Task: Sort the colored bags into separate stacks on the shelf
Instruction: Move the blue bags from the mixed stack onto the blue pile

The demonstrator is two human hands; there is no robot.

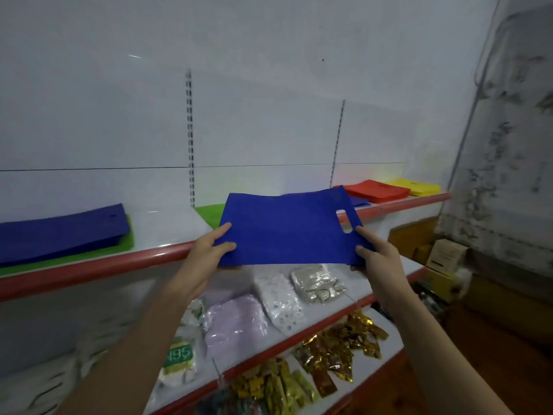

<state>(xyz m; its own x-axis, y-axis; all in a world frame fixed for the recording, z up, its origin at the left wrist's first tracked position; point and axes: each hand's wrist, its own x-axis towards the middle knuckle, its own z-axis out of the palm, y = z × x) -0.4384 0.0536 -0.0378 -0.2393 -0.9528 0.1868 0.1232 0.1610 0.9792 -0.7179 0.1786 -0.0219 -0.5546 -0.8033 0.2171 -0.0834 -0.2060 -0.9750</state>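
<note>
Your left hand [209, 250] pinches the left edge of a flat blue fabric bag [287, 229], your right hand [374, 253] pinches its right edge. Bag sits mid-frame, held level over the red-edged white shelf [89, 268], long axis left-right, cut-out handle pointing right. Blue stack on green [59, 232] lies left of frame; red stack [377, 190] and yellow stack [416, 187] upper right; green bag [209, 214] behind.
</note>
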